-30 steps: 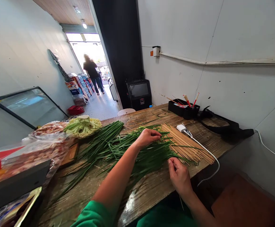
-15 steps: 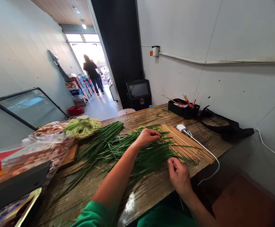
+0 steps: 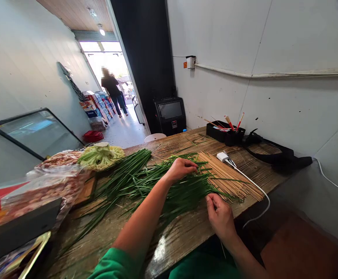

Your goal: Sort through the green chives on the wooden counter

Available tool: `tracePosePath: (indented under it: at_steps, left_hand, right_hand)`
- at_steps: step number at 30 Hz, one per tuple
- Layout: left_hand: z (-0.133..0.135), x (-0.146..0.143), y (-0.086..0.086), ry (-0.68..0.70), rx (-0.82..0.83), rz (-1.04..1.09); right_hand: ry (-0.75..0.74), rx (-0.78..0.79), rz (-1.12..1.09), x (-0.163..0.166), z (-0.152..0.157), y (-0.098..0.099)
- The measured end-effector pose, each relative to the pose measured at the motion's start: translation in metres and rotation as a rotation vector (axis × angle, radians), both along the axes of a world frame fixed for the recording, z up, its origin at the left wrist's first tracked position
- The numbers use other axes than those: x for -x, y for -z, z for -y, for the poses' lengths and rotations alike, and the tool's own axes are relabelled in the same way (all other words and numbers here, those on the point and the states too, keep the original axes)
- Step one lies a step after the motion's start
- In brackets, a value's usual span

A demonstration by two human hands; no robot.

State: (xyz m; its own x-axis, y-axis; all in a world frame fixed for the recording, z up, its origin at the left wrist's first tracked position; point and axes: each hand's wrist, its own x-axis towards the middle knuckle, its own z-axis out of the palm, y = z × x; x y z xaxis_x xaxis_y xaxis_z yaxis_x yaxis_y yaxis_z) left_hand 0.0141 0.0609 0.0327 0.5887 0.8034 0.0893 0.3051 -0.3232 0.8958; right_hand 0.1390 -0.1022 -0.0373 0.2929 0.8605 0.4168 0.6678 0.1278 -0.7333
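Observation:
On the wooden table lies a spread of green chives [image 3: 183,193], with a further bunch of chives [image 3: 130,164] to the left. My left hand [image 3: 183,168] reaches over the pile, its thumb and fingertips pinched on chives at their right ends. Nearer the table's front edge, my right hand [image 3: 219,213] is closed in a pinch by the lower right ends of the chives. A thin bamboo skewer [image 3: 223,250] shows below that hand; its upper part is hidden by the fingers. Beside both hands lies a layer of loose bamboo skewers [image 3: 229,178], partly under the chive ends.
A white charger [image 3: 222,156] with its cable crosses the skewers. Behind stand a black organiser [image 3: 217,133] and a black strap [image 3: 273,155]. To the left are a cauliflower [image 3: 101,155] and bagged meat [image 3: 46,190]. A person [image 3: 112,91] stands near the doorway.

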Motion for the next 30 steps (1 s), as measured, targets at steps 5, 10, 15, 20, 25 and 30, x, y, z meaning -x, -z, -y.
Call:
tracePosePath:
  at_steps: [5, 10, 15, 20, 25, 30]
  left_hand:
    - [0.0, 0.0, 0.0, -0.018, -0.007, -0.011]
    - [0.0, 0.0, -0.003, -0.013, -0.014, -0.011]
    - [0.0, -0.001, 0.0, 0.004, -0.001, -0.008]
    - [0.003, 0.004, -0.005, 0.171, -0.045, -0.154]
    - [-0.005, 0.022, -0.02, 0.349, -0.124, -0.275]
    - [-0.015, 0.021, -0.007, -0.161, -0.371, -0.48]
  right_hand:
    - [0.002, 0.0, 0.0, 0.0, -0.001, 0.0]
    - [0.012, -0.006, 0.011, 0.001, -0.002, 0.0]
    - [0.026, -0.012, 0.026, 0.001, -0.002, -0.001]
    - [0.05, -0.029, 0.054, 0.002, 0.0, -0.005]
    - [0.052, -0.068, 0.066, 0.004, 0.004, -0.006]
    - [0.037, -0.077, 0.025, 0.005, 0.008, -0.003]
